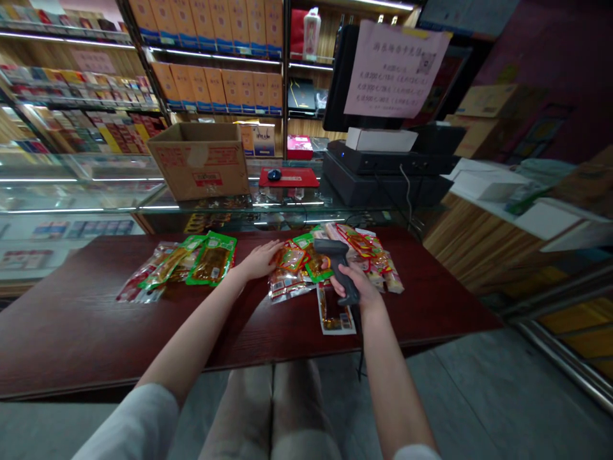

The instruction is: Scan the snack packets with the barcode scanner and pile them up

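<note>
My right hand (361, 285) is wrapped round the handle of a dark grey barcode scanner (332, 247), whose head points left over a spread of snack packets. My left hand (261, 260) reaches out flat, its fingertips touching the edge of a red-trimmed snack packet (290, 255). Below the scanner lies a clear-edged packet (334, 313) with dark brown contents. More red-and-yellow packets (368, 249) overlap to the right. At the left, a separate group holds a green-edged packet (211, 259) and a dark red packet (146, 275).
The packets lie on a dark red-brown table (86, 319). Behind it, a glass counter bears an open cardboard box (201, 160), a mouse (274, 174) on a red mat, and a monitor with a pink paper sign (395, 70). The scanner's cable (360, 338) hangs past the table's front edge.
</note>
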A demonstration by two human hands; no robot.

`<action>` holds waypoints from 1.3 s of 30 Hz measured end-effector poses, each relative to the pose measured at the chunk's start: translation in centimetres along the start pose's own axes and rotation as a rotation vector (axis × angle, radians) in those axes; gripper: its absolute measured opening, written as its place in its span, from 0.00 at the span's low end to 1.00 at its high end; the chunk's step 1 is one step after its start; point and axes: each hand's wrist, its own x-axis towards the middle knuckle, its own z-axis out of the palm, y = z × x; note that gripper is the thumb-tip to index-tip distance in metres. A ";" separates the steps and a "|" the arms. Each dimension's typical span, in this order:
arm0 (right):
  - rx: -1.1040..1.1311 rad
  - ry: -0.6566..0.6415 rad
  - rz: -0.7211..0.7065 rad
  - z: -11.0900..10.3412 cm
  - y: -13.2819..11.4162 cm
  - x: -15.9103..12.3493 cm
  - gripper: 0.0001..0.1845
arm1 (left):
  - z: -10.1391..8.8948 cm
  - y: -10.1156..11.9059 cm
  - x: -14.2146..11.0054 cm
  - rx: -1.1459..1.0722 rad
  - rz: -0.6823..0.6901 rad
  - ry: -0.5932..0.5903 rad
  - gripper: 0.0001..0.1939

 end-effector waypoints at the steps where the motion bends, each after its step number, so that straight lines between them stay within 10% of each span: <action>1: 0.001 -0.002 0.003 0.0 0.0 0.0 0.17 | 0.1 -0.4 0.5 -0.020 0.011 -0.037 0.36; 16: -0.019 0.009 0.016 0.3 0.1 -0.1 0.20 | -0.2 -0.6 -2.5 -0.023 -0.220 0.101 0.19; 22: -0.046 0.021 0.044 -0.1 0.4 -0.1 0.18 | 0.3 0.7 -3.3 -0.117 -0.050 0.116 0.33; 27: -0.055 0.007 0.052 -0.3 0.5 0.0 0.19 | 0.7 2.0 -2.5 -0.149 -0.141 0.096 0.14; 33: -0.050 0.000 0.036 0.9 -0.1 -0.3 0.20 | 2.1 0.6 -2.0 -0.918 -0.339 0.443 0.20; 39: -0.146 -0.099 0.135 0.9 -0.3 -0.8 0.21 | 3.0 -0.2 -2.3 -1.553 -0.270 0.405 0.23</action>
